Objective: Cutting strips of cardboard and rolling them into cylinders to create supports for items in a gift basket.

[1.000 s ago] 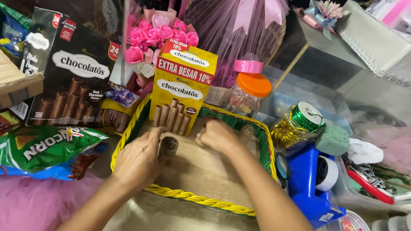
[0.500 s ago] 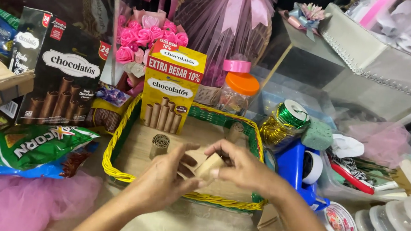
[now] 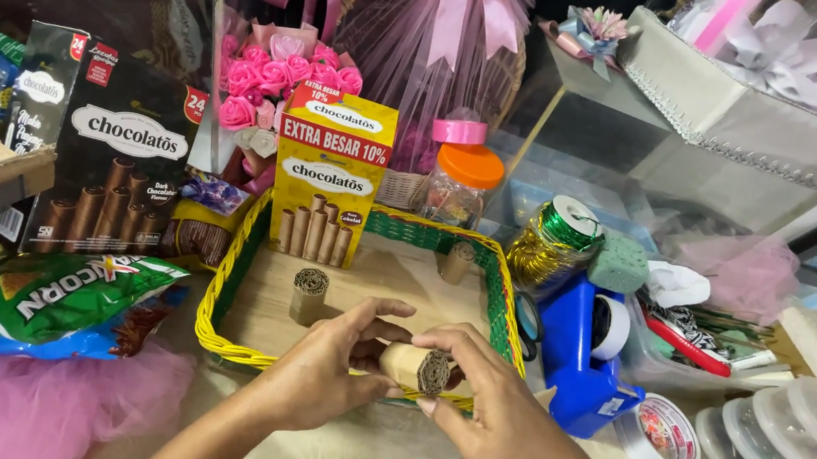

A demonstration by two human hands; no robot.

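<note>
Pink tulle (image 3: 22, 407) lay bunched at far left, w/ a green snack bag (image 3: 42, 299) just above it and a dark wafer-stick box (image 3: 99, 175) standing behind. Pink paper roses (image 3: 278, 77) sat further back. Next came a yellow wafer-stick box (image 3: 328, 187), upright at the back of a woven tray (image 3: 223, 292) w/ yellow and green rim. Inside the tray, a short cardboard roll (image 3: 308, 295) stood on end near the front left; a second small roll (image 3: 457, 262) leaned at the back right.

Left hand (image 3: 319, 376) curled round a rolled corrugated cardboard tube (image 3: 413, 368), thumb over the top, fingers under — tube lay on its side, held just over the tray's front rim. Right hand (image 3: 496, 413) pinched the tube's coiled end, fingertips pressed on the spiral. Both hands closed on it, touching each other.

Behind the tray, an orange-lidded jar (image 3: 461, 185) w/ a pink ribbon spool (image 3: 459, 131) on top. Right of the tray: gold and green wire spools (image 3: 552, 243), green foam block (image 3: 618, 263), blue tape dispenser (image 3: 587, 366), then a tape roll (image 3: 660, 435) and stacked clear lidded tubs (image 3: 788, 431) at far right on the surface.
</note>
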